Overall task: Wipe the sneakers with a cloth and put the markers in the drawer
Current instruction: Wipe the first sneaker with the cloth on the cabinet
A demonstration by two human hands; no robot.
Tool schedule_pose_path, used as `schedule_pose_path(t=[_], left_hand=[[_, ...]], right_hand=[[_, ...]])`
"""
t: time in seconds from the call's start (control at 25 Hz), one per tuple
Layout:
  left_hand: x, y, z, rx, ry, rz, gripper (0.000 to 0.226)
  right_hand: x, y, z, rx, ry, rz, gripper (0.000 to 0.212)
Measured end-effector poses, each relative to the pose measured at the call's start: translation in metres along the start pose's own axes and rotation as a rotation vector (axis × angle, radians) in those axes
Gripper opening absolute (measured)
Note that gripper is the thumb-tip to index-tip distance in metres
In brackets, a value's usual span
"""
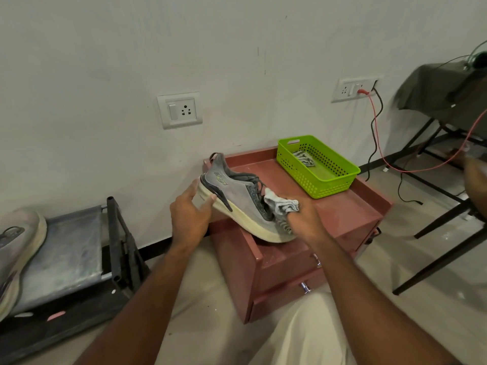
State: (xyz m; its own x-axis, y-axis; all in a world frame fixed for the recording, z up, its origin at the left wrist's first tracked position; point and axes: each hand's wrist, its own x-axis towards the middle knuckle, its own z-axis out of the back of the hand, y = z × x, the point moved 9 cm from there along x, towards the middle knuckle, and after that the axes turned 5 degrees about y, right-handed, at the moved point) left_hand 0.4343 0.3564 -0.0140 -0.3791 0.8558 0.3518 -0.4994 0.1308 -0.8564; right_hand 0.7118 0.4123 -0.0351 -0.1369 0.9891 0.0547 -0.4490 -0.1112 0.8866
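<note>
A grey sneaker (237,198) with a cream sole lies tilted on the front left of the reddish drawer cabinet (350,206). My left hand (191,214) holds its heel, thumb and fingers around the sole. My right hand (305,219) grips a white and grey cloth (280,204) against the sneaker's laces and toe. The second grey sneaker (18,246) rests on a low dark shoe rack (73,248) at the far left. Two drawer fronts with metal knobs (305,287) face me, both closed. No markers are in view.
A green plastic basket (326,177) with a striped cloth inside sits at the cabinet's back right. A chair (448,180) with a dark cloth stands at the right, red and black cables running from a wall socket (353,89). My light trousers fill the bottom.
</note>
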Motion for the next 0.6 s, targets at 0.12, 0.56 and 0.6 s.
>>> schedule_pose_path(t=[0.12,0.56,0.6], left_hand=[[-0.002,-0.001,-0.009,0.113,-0.115,-0.045,0.046],[-0.068,-0.007,-0.077,0.584,0.542,0.040,0.144],[-0.068,-0.009,-0.077,0.582,0.550,0.037,0.147]], right_hand=[[0.001,-0.007,-0.001,0.080,0.013,-0.050,0.036],[-0.024,-0.007,-0.011,0.249,0.076,-0.257,0.035],[-0.027,-0.002,-0.013,0.223,0.078,-0.253,0.034]])
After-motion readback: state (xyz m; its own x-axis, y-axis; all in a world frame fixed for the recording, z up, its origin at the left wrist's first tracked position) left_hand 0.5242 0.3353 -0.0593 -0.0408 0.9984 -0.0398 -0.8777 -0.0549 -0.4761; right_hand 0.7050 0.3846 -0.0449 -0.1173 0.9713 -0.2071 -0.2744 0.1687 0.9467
